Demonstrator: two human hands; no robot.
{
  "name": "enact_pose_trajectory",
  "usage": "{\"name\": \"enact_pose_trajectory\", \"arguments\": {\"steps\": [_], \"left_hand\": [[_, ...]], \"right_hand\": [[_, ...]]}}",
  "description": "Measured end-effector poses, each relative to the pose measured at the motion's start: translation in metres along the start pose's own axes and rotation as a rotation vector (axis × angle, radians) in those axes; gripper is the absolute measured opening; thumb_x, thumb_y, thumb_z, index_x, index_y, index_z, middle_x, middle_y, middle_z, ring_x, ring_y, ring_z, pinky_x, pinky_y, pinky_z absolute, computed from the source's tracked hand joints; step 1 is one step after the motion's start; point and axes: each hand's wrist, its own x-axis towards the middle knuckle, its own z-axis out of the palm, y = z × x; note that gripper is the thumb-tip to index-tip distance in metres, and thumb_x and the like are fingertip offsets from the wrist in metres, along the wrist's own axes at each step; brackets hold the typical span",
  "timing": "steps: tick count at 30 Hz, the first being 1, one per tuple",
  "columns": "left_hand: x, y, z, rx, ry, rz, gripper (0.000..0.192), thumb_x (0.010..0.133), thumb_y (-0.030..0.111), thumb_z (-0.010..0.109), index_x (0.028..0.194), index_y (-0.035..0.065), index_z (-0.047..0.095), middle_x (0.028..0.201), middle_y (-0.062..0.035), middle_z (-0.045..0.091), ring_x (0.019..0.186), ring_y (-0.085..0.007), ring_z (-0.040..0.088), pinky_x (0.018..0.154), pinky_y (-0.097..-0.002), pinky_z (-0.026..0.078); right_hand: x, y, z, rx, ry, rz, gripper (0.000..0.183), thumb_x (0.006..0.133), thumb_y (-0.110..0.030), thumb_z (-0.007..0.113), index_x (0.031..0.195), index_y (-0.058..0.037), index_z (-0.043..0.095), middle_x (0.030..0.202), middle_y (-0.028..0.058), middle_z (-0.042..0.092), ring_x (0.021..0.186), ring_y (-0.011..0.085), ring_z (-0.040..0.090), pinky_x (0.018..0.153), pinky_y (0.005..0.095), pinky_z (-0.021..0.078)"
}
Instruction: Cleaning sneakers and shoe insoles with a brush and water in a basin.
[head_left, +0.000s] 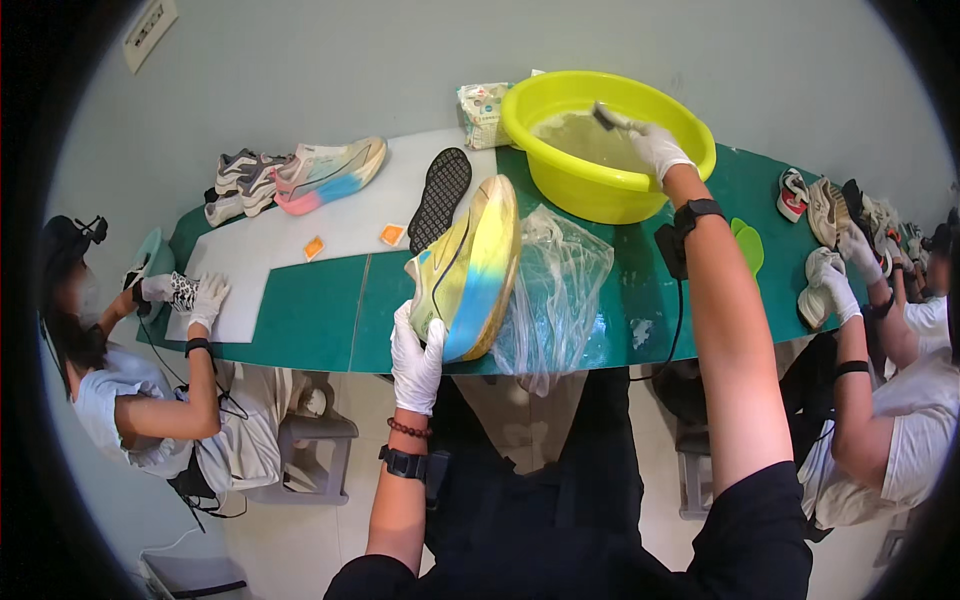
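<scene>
My gloved left hand (417, 364) grips the heel end of a yellow and blue running shoe (469, 277), toe tilted up and sole edge to the right. At the far right, my gloved right hand (660, 150) holds a small scrub brush (604, 118) by its handle. The brush's dark head is over the cloudy water inside a lime-green plastic basin (600, 191); whether the bristles touch the water I cannot tell. Beneath and right of the shoe, a crumpled clear plastic bag (559, 292) hangs over the table's front edge. A black patterned insole (442, 195) lies behind the shoe.
On the green table (315, 300) lies a white sheet (225, 259) with a pastel running shoe (330, 176) and two orange packets. A wipes packet (484, 112) stands beside the basin. Green plastic pieces (748, 247) lie right of my forearm. Co-workers handle shoes at both sides.
</scene>
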Motion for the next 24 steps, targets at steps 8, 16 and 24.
{"name": "enact_pose_trajectory", "arguments": {"steps": [8,16,24], "left_hand": [[-0.004,0.004,0.0,0.006,0.006,-0.009,0.044,0.095,0.031,0.059,0.122,-0.0023,0.05,0.106,-0.0192,0.062,0.096,-0.0286,0.06,0.087,-0.0395,0.048],[-0.003,0.0,-0.001,0.01,0.003,0.01,0.044,0.095,0.03,0.059,0.122,-0.0023,0.051,0.108,-0.0187,0.062,0.097,-0.028,0.061,0.087,-0.0393,0.048],[-0.002,0.001,-0.004,0.012,0.003,0.001,0.045,0.095,0.032,0.059,0.123,-0.0025,0.05,0.107,-0.0194,0.062,0.097,-0.0284,0.06,0.088,-0.0393,0.047]], "right_hand": [[0.013,0.029,0.013,0.226,0.334,-0.01,0.042,0.094,-0.028,0.047,0.128,-0.0079,0.06,0.117,0.0245,0.064,0.112,0.042,0.06,0.096,0.0445,0.0464],[0.021,0.034,0.021,0.148,0.389,-0.061,0.047,0.087,-0.016,0.052,0.134,-0.0089,0.049,0.115,0.0281,0.063,0.107,0.0438,0.061,0.093,0.0484,0.0474],[0.017,0.023,0.026,-0.029,0.12,-0.168,0.046,0.087,-0.017,0.055,0.132,-0.011,0.055,0.134,0.0196,0.056,0.122,0.0374,0.053,0.102,0.0443,0.0435]]}}
